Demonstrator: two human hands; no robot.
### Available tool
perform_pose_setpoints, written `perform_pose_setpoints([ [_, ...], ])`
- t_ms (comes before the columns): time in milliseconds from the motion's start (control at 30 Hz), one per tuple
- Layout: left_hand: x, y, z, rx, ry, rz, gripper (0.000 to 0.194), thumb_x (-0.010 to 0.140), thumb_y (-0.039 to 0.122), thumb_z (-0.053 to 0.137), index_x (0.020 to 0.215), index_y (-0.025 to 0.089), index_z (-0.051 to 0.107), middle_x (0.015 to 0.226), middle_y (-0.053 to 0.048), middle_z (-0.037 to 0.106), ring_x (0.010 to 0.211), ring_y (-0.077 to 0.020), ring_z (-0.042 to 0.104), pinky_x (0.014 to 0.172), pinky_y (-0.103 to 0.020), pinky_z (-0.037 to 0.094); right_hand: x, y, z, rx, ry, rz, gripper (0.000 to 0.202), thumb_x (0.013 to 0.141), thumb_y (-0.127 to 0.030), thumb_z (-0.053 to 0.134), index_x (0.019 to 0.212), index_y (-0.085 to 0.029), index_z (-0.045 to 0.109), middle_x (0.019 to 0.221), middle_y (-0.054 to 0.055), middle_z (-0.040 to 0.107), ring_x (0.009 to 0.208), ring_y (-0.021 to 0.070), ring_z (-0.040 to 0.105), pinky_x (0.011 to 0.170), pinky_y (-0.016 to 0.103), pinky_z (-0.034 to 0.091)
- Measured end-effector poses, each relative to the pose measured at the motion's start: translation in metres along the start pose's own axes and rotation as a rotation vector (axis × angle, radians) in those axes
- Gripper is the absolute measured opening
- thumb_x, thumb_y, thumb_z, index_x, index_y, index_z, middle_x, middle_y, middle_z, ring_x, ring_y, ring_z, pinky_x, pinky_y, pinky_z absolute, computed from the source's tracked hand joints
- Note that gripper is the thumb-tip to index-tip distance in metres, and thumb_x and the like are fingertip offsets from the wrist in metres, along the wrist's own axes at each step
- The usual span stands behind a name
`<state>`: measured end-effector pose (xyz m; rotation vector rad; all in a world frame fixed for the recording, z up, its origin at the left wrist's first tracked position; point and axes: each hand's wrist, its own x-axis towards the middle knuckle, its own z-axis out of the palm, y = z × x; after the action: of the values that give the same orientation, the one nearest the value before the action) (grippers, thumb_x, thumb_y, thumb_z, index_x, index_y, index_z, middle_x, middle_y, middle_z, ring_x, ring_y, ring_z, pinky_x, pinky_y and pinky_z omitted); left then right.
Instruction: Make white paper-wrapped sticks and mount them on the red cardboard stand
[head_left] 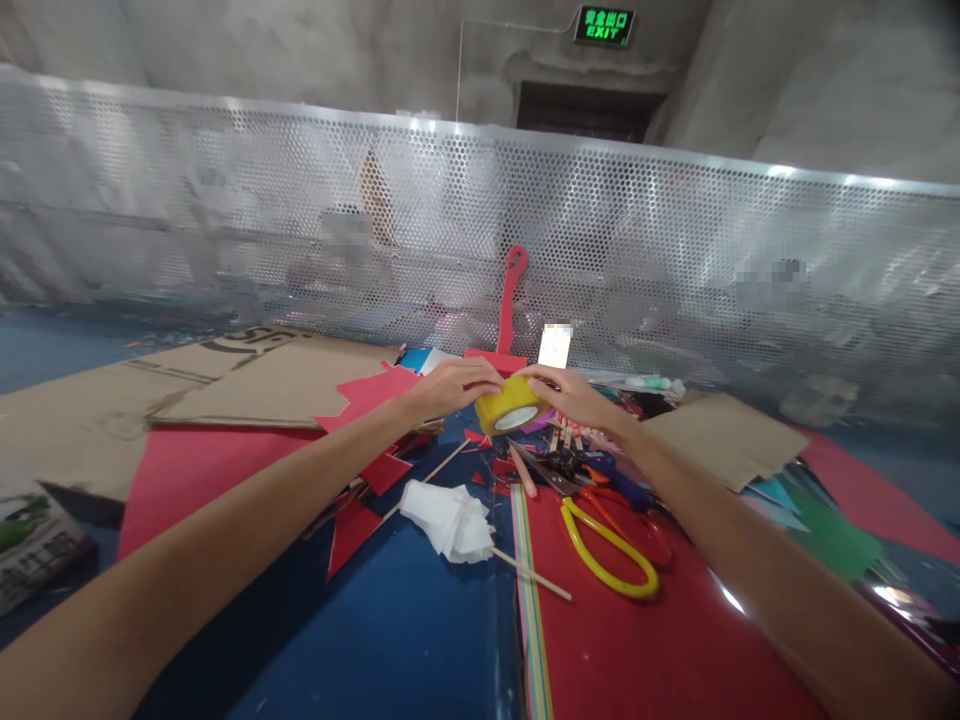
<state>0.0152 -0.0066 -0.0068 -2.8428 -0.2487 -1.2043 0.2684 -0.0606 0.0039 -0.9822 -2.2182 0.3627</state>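
Observation:
A roll of yellow tape [510, 405] is held up between my two hands, above the far middle of the table. My left hand [459, 388] grips its left side, fingers over the top. On its right side, my right hand [571, 393] has its fingers closed against the roll. Nearer to me lies a crumpled white tissue [452, 520] with a thin wooden stick [536, 575] poking out from it. Scissors with yellow handles [611, 550] rest to the right, beside another red-handled pair. Red paper scraps [352, 535] lie left of the tissue.
Flat cardboard [277, 380] and red sheets cover the left side. A red paper strip [508, 310] stands by the perforated metal screen [450, 220], near a lit phone [555, 347]. Another cardboard piece [727, 437] and a green sheet [832, 530] lie at the right.

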Motion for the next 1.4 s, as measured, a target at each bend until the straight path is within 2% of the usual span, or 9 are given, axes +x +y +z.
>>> perform_pose_setpoints([
  [100,-0.001,0.000,0.000,0.016,0.007,-0.005,0.020,0.096,0.027,0.055,0.103,0.020,0.072,0.101,-0.005,0.074,0.095,-0.0146,0.068,0.089,-0.026,0.051,-0.001,-0.004,0.003,-0.015,-0.033,-0.031,0.041,0.092,-0.044,0.056,0.125,-0.020,0.061,0.124,0.009,0.065,0.113,0.0244,0.060,0.098,0.040,0.045],
  [200,-0.003,0.001,0.000,0.038,-0.006,-0.012,0.021,0.097,0.028,0.054,0.103,0.020,0.071,0.100,-0.004,0.074,0.094,-0.0146,0.068,0.089,-0.026,0.051,-0.003,-0.005,0.003,-0.021,-0.037,-0.020,0.045,0.088,-0.045,0.062,0.126,-0.021,0.060,0.123,0.009,0.065,0.111,0.0244,0.061,0.097,0.039,0.046],
  [300,-0.007,-0.001,0.000,0.063,-0.055,0.029,0.028,0.100,0.028,0.048,0.119,0.020,0.067,0.110,-0.005,0.072,0.100,-0.0149,0.067,0.091,-0.026,0.052,-0.003,-0.007,0.003,-0.023,-0.033,-0.002,0.044,0.088,-0.045,0.062,0.125,-0.021,0.061,0.122,0.009,0.066,0.111,0.0247,0.061,0.096,0.040,0.047],
  [400,-0.012,-0.003,-0.003,0.093,-0.095,0.128,0.035,0.101,0.024,0.042,0.132,0.019,0.060,0.120,-0.008,0.069,0.108,-0.0160,0.065,0.095,-0.027,0.052,-0.002,-0.008,0.002,-0.029,-0.035,0.002,0.043,0.089,-0.045,0.061,0.125,-0.021,0.061,0.121,0.009,0.066,0.110,0.0255,0.061,0.095,0.041,0.047],
  [567,-0.016,-0.003,-0.012,0.120,-0.135,0.186,0.037,0.101,0.023,0.042,0.133,0.019,0.059,0.125,-0.009,0.068,0.114,-0.0176,0.065,0.100,-0.031,0.053,-0.002,-0.008,0.001,-0.013,-0.049,-0.013,0.043,0.088,-0.045,0.062,0.123,-0.021,0.062,0.118,0.009,0.067,0.107,0.0252,0.061,0.093,0.039,0.048],
  [833,-0.023,-0.008,-0.015,0.165,-0.150,0.226,0.039,0.101,0.021,0.043,0.138,0.019,0.054,0.132,-0.009,0.064,0.121,-0.0155,0.061,0.102,-0.028,0.051,-0.002,-0.007,0.000,0.022,-0.059,0.007,0.044,0.088,-0.047,0.063,0.122,-0.019,0.062,0.120,0.009,0.066,0.109,0.0253,0.060,0.091,0.038,0.048],
  [967,-0.023,-0.008,-0.015,0.168,-0.120,0.238,0.037,0.100,0.023,0.046,0.136,0.019,0.056,0.127,-0.007,0.067,0.117,-0.0152,0.064,0.101,-0.027,0.052,-0.003,-0.007,0.000,0.036,-0.062,0.021,0.044,0.086,-0.048,0.064,0.121,-0.020,0.062,0.119,0.009,0.065,0.108,0.0250,0.060,0.089,0.037,0.049],
  [1200,-0.018,-0.007,-0.009,0.202,-0.135,0.147,0.032,0.101,0.026,0.045,0.127,0.023,0.063,0.117,-0.005,0.072,0.103,-0.0126,0.069,0.089,-0.020,0.054,-0.005,-0.013,-0.001,0.009,-0.081,0.031,0.041,0.086,-0.045,0.064,0.120,-0.022,0.062,0.114,0.008,0.065,0.104,0.0242,0.060,0.086,0.037,0.050],
  [1400,-0.017,-0.007,-0.003,0.198,-0.051,0.116,0.029,0.101,0.026,0.045,0.115,0.021,0.070,0.109,-0.005,0.075,0.097,-0.0123,0.070,0.087,-0.020,0.054,-0.005,-0.011,0.000,0.005,-0.064,0.025,0.043,0.086,-0.047,0.064,0.121,-0.022,0.062,0.113,0.008,0.066,0.103,0.0237,0.060,0.085,0.036,0.050],
])
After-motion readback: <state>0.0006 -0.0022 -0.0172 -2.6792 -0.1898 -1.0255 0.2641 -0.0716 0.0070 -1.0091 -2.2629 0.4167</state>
